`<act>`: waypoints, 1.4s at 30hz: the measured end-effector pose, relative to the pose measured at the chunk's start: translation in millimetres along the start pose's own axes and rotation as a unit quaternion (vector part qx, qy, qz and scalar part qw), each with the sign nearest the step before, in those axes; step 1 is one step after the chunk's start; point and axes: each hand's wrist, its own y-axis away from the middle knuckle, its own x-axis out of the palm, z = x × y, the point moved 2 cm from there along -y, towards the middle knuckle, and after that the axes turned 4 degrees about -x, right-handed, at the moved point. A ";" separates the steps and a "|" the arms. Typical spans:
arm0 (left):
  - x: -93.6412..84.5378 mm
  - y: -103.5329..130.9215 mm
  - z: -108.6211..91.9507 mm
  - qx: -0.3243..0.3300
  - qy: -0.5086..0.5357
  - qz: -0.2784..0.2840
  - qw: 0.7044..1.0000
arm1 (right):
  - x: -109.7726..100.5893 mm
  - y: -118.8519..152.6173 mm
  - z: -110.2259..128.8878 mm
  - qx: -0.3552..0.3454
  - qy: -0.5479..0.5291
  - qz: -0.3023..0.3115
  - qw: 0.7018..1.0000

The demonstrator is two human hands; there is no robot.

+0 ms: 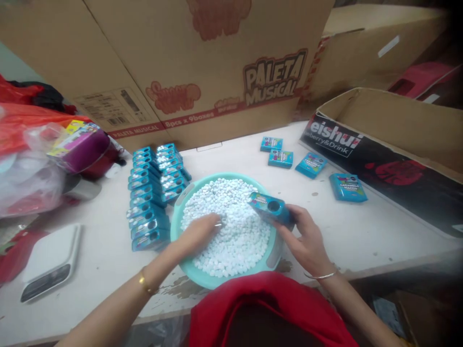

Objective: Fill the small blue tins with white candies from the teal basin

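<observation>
A light-green basin (176,219) full of small white candies (231,246) stands in front of me. My left hand (202,230) reaches into the candies near the middle of the basin; its fingertips are sunk among them and blurred. Over the basin's right rim, my right hand (307,238) grips a blue candy box (269,206) that is tilted, with a dark round hole facing me. Left of the basin, two rows of similar blue boxes (148,193) stand close together. White candies show at the openings of several boxes in the right-hand row (171,168).
Flat blue boxes (311,165) lie to the right, near a black open carton (347,140). A large cardboard box (217,62) closes off the back. On the left are a white scale (52,255) and plastic bags (32,168). The white table's (361,241) front edge runs near me.
</observation>
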 end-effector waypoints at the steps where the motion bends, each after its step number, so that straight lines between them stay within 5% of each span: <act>1: 8.6 -3.8 -6.0 0.012 0.020 -0.002 1.000 | 0.2 0.6 -1.6 0.009 -0.004 -0.004 1.000; 6: 4.0 -7.7 -18.4 0.059 0.109 -0.007 0.992 | 0.3 0.8 -3.7 0.027 -0.012 -0.018 0.999; 12: -66.5 28.6 -9.4 0.081 0.137 -0.038 0.987 | 0.7 -4.4 1.2 -0.032 0.025 -0.004 0.999; 18: -125.3 53.7 -33.3 0.106 0.018 -0.034 0.994 | 23.5 -8.0 10.1 -0.103 0.006 0.061 0.993; 28: -147.1 54.9 -100.9 0.090 -0.277 0.009 0.957 | 36.5 -3.8 11.0 -0.120 -0.004 0.076 0.990; 32: -158.5 56.0 -93.9 0.082 -0.315 -0.035 0.945 | 35.7 -0.5 8.4 -0.111 -0.015 0.069 0.991; 36: -143.2 28.9 -30.5 0.008 -0.327 -0.088 0.941 | 31.0 0.8 7.0 -0.095 -0.025 0.057 0.994; 39: -99.6 -1.6 12.3 -0.001 -0.256 -0.054 0.965 | 25.7 0.6 6.2 -0.079 -0.029 0.047 0.995; 42: -48.4 -23.1 26.4 0.022 -0.201 -0.039 0.979 | 21.3 1.3 4.3 -0.066 -0.020 0.037 0.997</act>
